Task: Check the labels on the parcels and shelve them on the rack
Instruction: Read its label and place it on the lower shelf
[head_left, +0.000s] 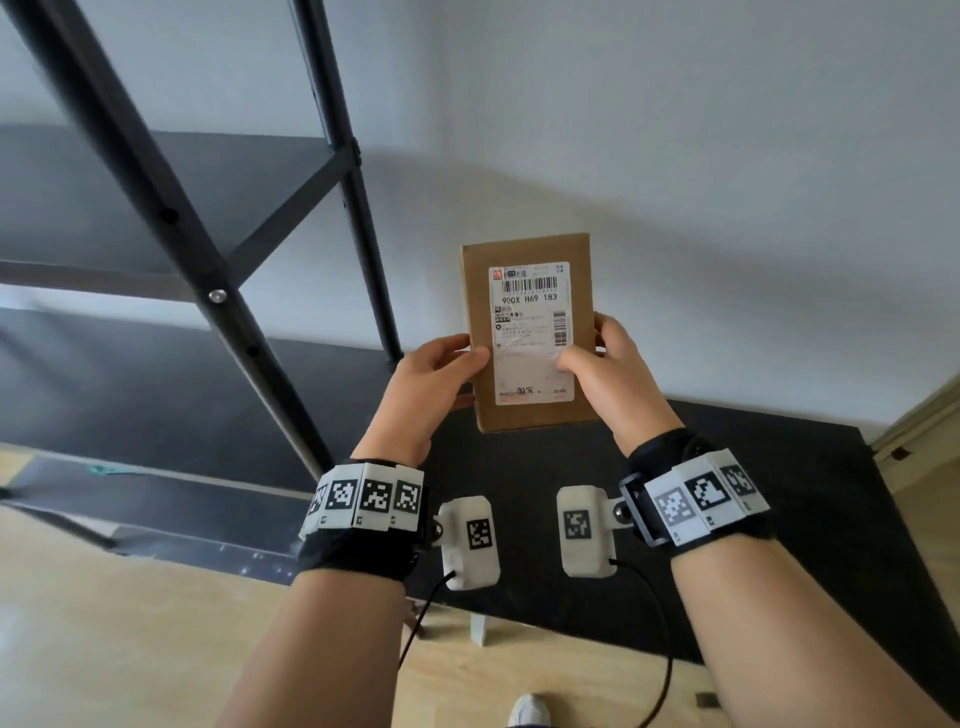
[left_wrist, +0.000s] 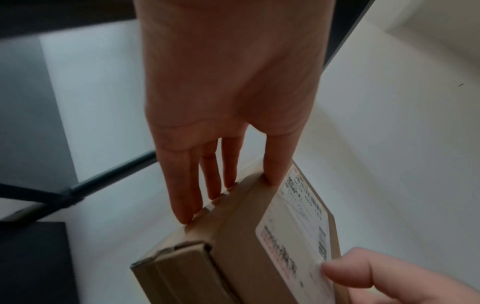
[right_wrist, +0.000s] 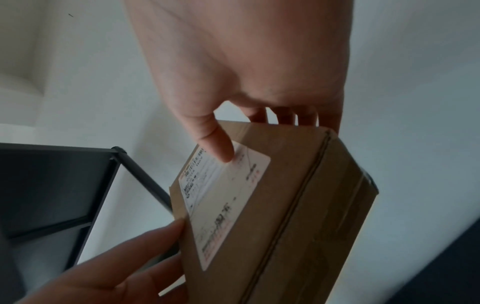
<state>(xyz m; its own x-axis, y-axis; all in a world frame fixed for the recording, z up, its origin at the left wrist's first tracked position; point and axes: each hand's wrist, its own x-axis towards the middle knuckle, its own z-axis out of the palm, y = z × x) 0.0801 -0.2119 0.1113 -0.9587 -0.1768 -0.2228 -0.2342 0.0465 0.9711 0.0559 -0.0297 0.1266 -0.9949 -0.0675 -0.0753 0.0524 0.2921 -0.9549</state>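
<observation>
I hold a flat brown cardboard parcel upright in front of me, its white shipping label with barcode facing me. My left hand grips its left edge, thumb on the front and fingers behind. My right hand grips the right edge, thumb pressed on the label. In the left wrist view my fingers lie along the parcel side. The right wrist view shows my thumb on the label. The black metal rack stands to the left.
The rack's dark shelves at left show nothing on them here. A black table sits below the parcel against the white wall. Light wooden floor lies underfoot, and my shoe shows at the bottom.
</observation>
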